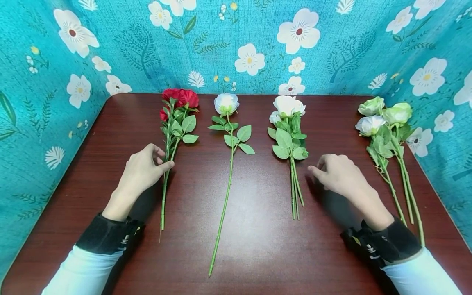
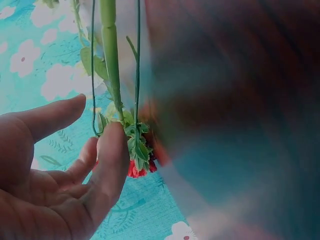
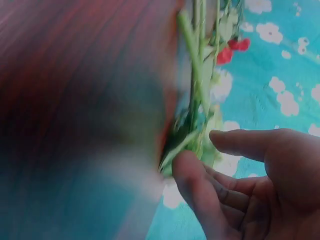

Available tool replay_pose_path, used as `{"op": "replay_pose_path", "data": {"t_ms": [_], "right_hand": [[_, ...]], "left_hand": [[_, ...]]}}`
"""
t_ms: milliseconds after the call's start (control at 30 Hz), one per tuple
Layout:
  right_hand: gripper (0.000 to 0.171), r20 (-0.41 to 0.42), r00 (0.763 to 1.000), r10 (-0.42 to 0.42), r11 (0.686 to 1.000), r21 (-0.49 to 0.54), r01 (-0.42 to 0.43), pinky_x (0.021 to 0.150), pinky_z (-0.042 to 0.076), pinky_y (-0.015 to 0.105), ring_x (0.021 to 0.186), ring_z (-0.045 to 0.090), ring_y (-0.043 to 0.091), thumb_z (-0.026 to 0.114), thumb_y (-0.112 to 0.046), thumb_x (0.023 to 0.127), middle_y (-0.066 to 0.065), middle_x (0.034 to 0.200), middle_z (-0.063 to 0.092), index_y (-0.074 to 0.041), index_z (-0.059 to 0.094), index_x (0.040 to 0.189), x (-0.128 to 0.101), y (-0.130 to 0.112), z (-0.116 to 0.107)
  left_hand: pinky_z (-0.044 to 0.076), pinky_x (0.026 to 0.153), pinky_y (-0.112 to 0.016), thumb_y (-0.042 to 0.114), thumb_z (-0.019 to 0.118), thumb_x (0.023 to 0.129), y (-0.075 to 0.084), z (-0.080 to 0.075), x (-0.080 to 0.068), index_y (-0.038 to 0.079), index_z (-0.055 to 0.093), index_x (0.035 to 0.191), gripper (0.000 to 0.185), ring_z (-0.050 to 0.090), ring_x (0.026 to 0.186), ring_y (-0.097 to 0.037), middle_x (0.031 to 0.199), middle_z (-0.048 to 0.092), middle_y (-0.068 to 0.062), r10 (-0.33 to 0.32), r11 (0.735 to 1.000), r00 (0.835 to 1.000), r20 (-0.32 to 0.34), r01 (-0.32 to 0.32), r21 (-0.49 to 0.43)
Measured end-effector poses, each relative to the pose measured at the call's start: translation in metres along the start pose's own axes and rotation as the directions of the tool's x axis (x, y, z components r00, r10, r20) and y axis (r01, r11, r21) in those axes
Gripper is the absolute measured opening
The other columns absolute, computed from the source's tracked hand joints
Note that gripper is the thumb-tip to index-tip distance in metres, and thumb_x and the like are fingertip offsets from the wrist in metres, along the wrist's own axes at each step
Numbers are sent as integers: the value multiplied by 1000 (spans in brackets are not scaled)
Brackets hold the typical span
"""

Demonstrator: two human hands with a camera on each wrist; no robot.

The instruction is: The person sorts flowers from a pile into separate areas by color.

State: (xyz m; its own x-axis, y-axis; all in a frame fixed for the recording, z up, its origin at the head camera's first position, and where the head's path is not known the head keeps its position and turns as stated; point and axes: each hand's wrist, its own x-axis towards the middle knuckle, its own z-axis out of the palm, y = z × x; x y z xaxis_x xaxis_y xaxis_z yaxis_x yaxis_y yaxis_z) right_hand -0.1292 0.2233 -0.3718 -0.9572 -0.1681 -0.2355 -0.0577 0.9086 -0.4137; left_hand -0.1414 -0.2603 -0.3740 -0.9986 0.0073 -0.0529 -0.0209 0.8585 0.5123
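My left hand (image 1: 141, 171) hovers at the left of a bunch of red artificial roses (image 1: 187, 98), its thumb tip overlapping the green stems in the head view. In the left wrist view the thumb and fingers (image 2: 112, 165) are apart, with the stems (image 2: 109, 55) passing beyond them. My right hand (image 1: 341, 174) is held just right of a bunch of white roses (image 1: 289, 105), fingers loosely bent and holding nothing. The right wrist view shows a gap between its thumb and index finger, beside the white bunch's stems (image 3: 200, 75).
Between the two bunches lies a single pale blue-white rose (image 1: 226, 103) with a long stem. Several pale green and white roses (image 1: 398, 113) lie along the right side of the dark wooden table (image 1: 265, 246). A turquoise flowered cloth (image 1: 221, 65) hangs behind and around it.
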Motion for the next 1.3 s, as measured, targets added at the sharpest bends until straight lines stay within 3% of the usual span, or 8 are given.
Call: {"op": "replay_pose_path", "data": {"t_ms": [100,233,467,633,833,1033,1300], "right_hand": [[32,-50,999,7,999,-43,-9,50,44,36,59,59,19,64,-33,101,1,67,64,-2,70,97,-4,16,-4],[30,-106,994,-8,997,-83,-1,53,49,42,65,62,25,67,-28,99,8,78,69,2,71,98,-8,38,-8],[31,-101,993,62,985,-154,-77,64,51,57,83,63,42,69,-22,97,22,88,65,9,65,103,-17,67,-15],[30,-119,989,87,978,-180,-108,64,46,56,83,57,46,69,-18,95,23,82,55,9,58,96,-25,86,-19],[33,-177,973,145,973,-155,-173,66,44,63,96,48,57,70,-19,94,34,101,47,9,53,98,-34,99,-20],[43,-222,953,205,965,-118,-235,65,44,63,95,49,58,71,-17,93,37,104,45,16,50,111,-41,104,-26],[40,-239,951,195,962,-142,-233,71,43,69,89,47,64,72,-12,91,45,97,42,18,45,90,-45,117,-31]], "left_hand": [[47,74,-52,34,75,94,1,0,0,-1,58,116,45,60,87,-35,98,63,-19,11,1000,1000,-15,-11,-1],[45,77,-55,34,75,95,2,1,-1,-3,56,117,47,55,92,-37,102,58,-21,45,999,997,-58,-46,-2],[42,79,-56,29,72,97,9,4,-1,-3,55,119,42,50,98,-37,110,53,-24,102,994,984,-144,-107,-28],[41,79,-51,24,72,97,15,7,-1,0,59,116,34,51,98,-37,112,53,-23,174,980,967,-186,-188,-63],[44,88,-53,13,75,94,22,12,-1,1,64,111,23,56,104,-40,113,56,-22,283,942,933,-223,-314,-117],[46,82,-44,8,75,93,33,18,-3,5,65,107,17,59,95,-31,106,61,-14,368,902,904,-217,-403,-151],[51,86,-45,8,76,93,50,24,-8,6,65,112,22,61,98,-26,108,64,-8,448,865,886,-121,-464,-193]]}}
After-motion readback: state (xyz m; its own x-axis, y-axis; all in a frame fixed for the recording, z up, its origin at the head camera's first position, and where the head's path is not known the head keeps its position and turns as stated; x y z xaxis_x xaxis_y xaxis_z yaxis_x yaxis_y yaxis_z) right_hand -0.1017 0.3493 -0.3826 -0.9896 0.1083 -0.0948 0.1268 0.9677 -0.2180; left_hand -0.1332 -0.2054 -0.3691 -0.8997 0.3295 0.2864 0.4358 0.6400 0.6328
